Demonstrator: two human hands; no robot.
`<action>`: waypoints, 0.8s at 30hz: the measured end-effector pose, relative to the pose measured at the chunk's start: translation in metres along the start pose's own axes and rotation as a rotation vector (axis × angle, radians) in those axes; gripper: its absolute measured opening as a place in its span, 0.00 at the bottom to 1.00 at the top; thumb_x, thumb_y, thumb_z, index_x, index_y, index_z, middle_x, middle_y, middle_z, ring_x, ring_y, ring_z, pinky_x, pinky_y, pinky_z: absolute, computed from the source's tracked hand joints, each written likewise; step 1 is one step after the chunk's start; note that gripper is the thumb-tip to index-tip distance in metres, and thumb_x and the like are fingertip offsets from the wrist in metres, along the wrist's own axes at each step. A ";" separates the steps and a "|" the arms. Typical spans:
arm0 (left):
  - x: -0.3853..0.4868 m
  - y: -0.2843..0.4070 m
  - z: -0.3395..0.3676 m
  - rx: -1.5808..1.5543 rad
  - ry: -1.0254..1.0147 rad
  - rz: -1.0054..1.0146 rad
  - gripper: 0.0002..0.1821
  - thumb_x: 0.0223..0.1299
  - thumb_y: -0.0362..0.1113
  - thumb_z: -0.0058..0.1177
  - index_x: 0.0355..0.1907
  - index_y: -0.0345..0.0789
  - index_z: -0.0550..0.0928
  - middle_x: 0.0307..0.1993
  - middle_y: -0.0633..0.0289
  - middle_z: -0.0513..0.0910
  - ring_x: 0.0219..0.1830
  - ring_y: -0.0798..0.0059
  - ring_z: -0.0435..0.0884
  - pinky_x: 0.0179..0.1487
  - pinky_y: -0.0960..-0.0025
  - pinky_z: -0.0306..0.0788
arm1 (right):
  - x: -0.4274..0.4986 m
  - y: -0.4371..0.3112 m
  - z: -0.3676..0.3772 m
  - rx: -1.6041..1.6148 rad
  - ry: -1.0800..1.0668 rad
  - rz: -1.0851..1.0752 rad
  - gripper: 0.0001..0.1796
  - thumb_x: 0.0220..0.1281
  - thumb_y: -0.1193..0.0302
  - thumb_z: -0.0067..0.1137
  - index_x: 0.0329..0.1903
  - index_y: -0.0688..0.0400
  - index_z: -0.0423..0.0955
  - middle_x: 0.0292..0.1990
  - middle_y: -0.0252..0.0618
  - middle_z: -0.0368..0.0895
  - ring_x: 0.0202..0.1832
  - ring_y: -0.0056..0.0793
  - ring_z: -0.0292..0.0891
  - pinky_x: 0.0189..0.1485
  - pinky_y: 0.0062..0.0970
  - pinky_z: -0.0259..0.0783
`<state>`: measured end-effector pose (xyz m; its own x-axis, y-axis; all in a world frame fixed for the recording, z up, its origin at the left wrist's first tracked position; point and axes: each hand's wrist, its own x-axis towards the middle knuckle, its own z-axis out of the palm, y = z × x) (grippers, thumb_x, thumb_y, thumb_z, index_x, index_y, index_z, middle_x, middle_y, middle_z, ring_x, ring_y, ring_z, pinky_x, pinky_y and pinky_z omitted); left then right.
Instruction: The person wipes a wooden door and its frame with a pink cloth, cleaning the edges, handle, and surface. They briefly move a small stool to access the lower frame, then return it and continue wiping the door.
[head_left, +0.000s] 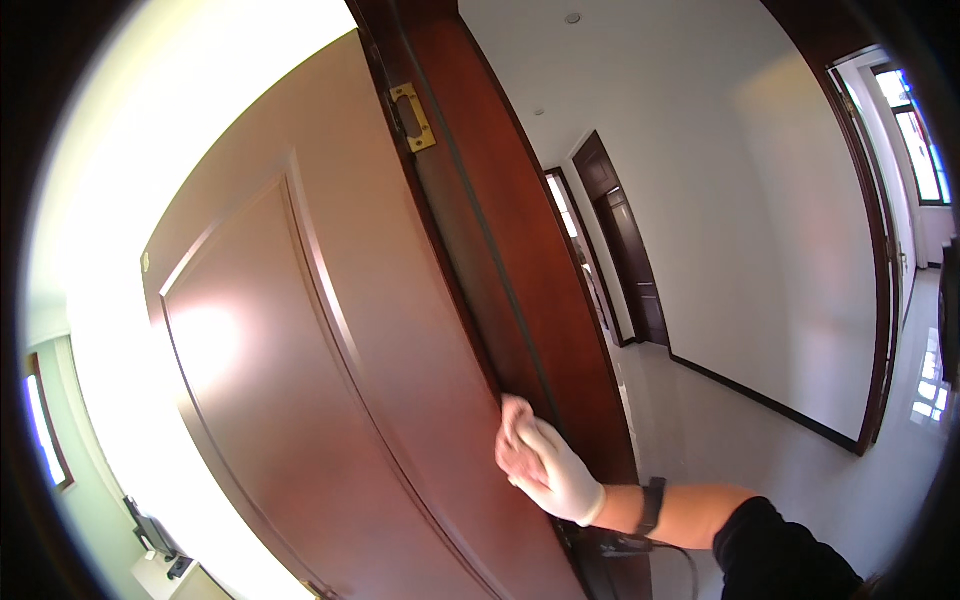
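My right hand (559, 476), in a pale glove with a dark band at the wrist, holds a bunched pinkish cloth (519, 446). The cloth is against the hinge-side edge of a reddish-brown panelled wooden door (420, 330), beside the dark red door frame (517, 247). A brass hinge (424, 135) shows higher up between door and frame. My left hand is out of view; the broad face of the door lies before me on the left.
Right of the frame is a hallway with a glossy tiled floor (705, 405), a white wall (750, 225) and a dark door (630, 240). At the lower left, a monitor (156, 536) stands on a pale desk (169, 581).
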<state>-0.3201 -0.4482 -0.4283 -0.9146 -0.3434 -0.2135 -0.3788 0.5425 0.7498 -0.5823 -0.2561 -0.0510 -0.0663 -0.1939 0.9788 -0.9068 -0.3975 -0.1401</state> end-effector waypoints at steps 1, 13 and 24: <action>-0.002 -0.002 0.001 -0.001 0.002 0.000 0.28 0.68 0.53 0.56 0.60 0.33 0.78 0.58 0.41 0.80 0.60 0.50 0.79 0.64 0.58 0.73 | -0.007 -0.003 -0.009 0.013 -0.060 -0.033 0.40 0.61 0.83 0.61 0.75 0.63 0.55 0.56 0.52 0.70 0.55 0.49 0.72 0.65 0.37 0.67; -0.001 -0.050 0.006 0.043 -0.049 -0.010 0.27 0.68 0.52 0.56 0.58 0.33 0.80 0.56 0.41 0.81 0.58 0.50 0.80 0.63 0.58 0.74 | 0.093 0.033 -0.085 -1.144 -0.009 -0.432 0.32 0.56 0.61 0.68 0.65 0.50 0.75 0.66 0.45 0.69 0.68 0.52 0.65 0.66 0.51 0.60; 0.014 -0.109 0.001 0.083 -0.046 0.203 0.26 0.68 0.52 0.56 0.56 0.32 0.82 0.55 0.40 0.82 0.56 0.50 0.82 0.61 0.58 0.75 | 0.244 0.037 -0.119 -1.200 0.040 -0.542 0.12 0.60 0.65 0.58 0.47 0.46 0.79 0.53 0.27 0.75 0.55 0.33 0.72 0.55 0.40 0.66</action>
<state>-0.2920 -0.5109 -0.5137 -0.9779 -0.1868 -0.0935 -0.1953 0.6585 0.7268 -0.6819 -0.2114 0.2003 0.4272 -0.2279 0.8750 -0.6238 0.6262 0.4677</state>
